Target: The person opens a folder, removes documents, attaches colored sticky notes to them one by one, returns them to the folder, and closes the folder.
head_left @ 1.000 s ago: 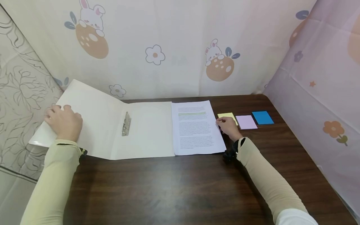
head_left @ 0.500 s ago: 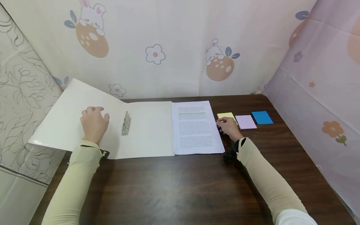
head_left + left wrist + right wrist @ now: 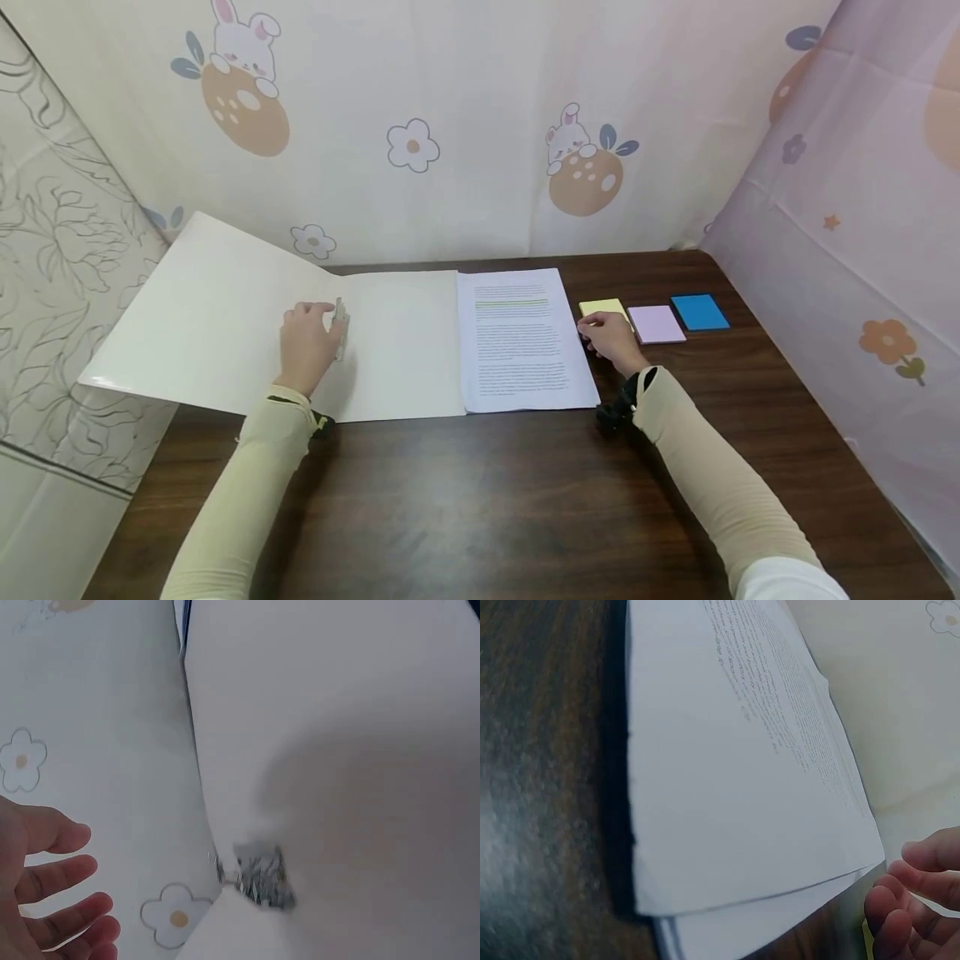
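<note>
A white folder (image 3: 405, 350) lies spread on the table with its left cover (image 3: 202, 308) tilted up against the left curtain. My left hand (image 3: 307, 346) hovers over the spine area, its loosely bent fingers beside the metal clip (image 3: 340, 333); the left wrist view shows the fingers (image 3: 67, 877) apart and holding nothing. On the right lies a stack of printed paper (image 3: 525, 342) with a green highlighted line. My right hand (image 3: 611, 340) is at the stack's right edge; in the right wrist view its thumb and fingers (image 3: 922, 892) are loosely bent beside the paper corner.
Yellow (image 3: 603, 307), lilac (image 3: 656, 325) and blue (image 3: 700, 312) sticky note pads lie right of the paper, the yellow one partly behind my right hand. Patterned curtains (image 3: 480, 192) border the dark wooden table (image 3: 465, 500) at the back and sides.
My left hand has left the folder's raised left cover and moved right to the metal clip. The right hand has stayed at the paper's edge.
</note>
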`<control>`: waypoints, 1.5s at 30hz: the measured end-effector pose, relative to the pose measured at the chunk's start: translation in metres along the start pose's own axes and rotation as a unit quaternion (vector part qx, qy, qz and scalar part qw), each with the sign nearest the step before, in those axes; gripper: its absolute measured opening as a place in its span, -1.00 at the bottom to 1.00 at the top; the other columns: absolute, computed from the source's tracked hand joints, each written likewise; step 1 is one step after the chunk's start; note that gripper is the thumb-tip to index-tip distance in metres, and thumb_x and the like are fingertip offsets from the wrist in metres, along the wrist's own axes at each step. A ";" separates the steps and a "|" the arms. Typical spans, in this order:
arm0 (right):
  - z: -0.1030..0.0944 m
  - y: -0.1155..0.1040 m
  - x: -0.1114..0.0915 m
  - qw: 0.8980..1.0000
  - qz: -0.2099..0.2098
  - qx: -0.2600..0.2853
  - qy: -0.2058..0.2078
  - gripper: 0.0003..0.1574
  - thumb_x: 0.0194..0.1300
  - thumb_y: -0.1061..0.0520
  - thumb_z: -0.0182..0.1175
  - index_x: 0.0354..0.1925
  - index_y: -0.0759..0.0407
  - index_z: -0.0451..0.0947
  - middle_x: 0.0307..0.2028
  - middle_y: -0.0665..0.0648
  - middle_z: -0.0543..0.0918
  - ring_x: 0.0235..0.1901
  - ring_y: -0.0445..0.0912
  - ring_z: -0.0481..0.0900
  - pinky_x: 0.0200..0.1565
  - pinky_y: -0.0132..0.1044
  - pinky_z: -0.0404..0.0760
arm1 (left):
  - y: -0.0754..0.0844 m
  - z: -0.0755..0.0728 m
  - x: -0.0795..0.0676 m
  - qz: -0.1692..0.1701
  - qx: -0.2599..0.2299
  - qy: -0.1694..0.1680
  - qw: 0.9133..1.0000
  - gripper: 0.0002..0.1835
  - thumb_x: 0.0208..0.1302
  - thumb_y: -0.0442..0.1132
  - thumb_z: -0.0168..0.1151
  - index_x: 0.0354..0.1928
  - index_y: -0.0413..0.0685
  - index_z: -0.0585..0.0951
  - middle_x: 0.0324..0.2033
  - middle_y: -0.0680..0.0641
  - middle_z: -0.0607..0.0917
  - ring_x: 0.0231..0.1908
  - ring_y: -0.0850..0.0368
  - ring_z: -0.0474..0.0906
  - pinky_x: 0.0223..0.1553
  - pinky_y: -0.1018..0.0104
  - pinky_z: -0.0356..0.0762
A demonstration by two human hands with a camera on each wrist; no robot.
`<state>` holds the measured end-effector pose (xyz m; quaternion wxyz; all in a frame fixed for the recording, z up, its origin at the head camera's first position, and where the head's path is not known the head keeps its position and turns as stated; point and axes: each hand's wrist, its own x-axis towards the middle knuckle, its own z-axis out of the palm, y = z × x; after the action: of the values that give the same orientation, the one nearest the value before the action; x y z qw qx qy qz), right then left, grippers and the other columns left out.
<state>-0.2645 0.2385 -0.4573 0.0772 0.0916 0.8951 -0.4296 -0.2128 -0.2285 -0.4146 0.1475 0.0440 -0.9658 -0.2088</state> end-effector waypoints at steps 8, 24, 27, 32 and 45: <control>-0.001 -0.002 0.001 1.000 -0.002 -0.009 -0.001 -0.63 0.44 0.06 0.05 0.04 0.26 0.57 -0.16 0.29 0.62 -0.40 -0.05 0.51 -0.47 -0.34 0.49 | 0.020 0.031 -0.004 0.008 -0.049 -0.029 0.998 -0.61 0.31 -0.19 0.14 0.10 -0.27 0.57 0.11 -0.41 0.53 0.12 -0.38 0.41 0.13 -0.18 0.38; -0.002 0.000 0.000 0.999 -0.007 -0.050 0.017 -0.61 0.45 0.03 0.05 0.05 0.27 0.58 -0.01 0.32 0.63 -0.15 0.08 0.50 -0.24 -0.26 0.40 | 0.068 0.068 -0.003 0.030 -0.078 -0.097 0.992 -0.57 0.34 -0.11 0.15 0.16 -0.17 0.56 0.11 -0.29 0.58 0.14 -0.23 0.48 0.15 -0.06 0.45; -0.003 -0.001 0.000 0.999 -0.004 -0.051 0.014 -0.60 0.45 0.02 0.05 0.05 0.25 0.57 0.02 0.33 0.61 -0.11 0.10 0.49 -0.20 -0.23 0.40 | 0.074 0.073 -0.002 0.033 -0.083 -0.106 0.990 -0.57 0.33 -0.11 0.14 0.16 -0.17 0.56 0.10 -0.28 0.59 0.13 -0.23 0.48 0.16 -0.05 0.44; -0.004 -0.001 0.000 0.998 -0.018 -0.064 0.020 -0.60 0.45 0.02 0.06 0.04 0.27 0.57 0.03 0.34 0.61 -0.10 0.12 0.48 -0.16 -0.17 0.42 | 0.083 0.083 -0.002 0.036 -0.087 -0.128 0.987 -0.57 0.32 -0.11 0.15 0.17 -0.16 0.55 0.09 -0.26 0.60 0.13 -0.22 0.49 0.15 -0.03 0.44; -0.008 0.007 -0.002 0.990 -0.063 -0.111 0.051 -0.61 0.42 0.04 0.07 0.00 0.32 0.58 -0.16 0.34 0.69 -0.24 0.11 0.56 -0.23 -0.18 0.47 | 0.115 0.108 -0.015 0.054 -0.067 -0.174 0.981 -0.55 0.28 -0.12 0.24 0.16 -0.17 0.56 0.05 -0.23 0.63 0.08 -0.16 0.55 0.13 0.05 0.48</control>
<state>-0.2610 0.2491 -0.4568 0.0140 0.0478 0.9441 -0.3259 -0.2336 -0.0795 -0.4648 -0.0096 -0.0549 -0.9614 -0.2694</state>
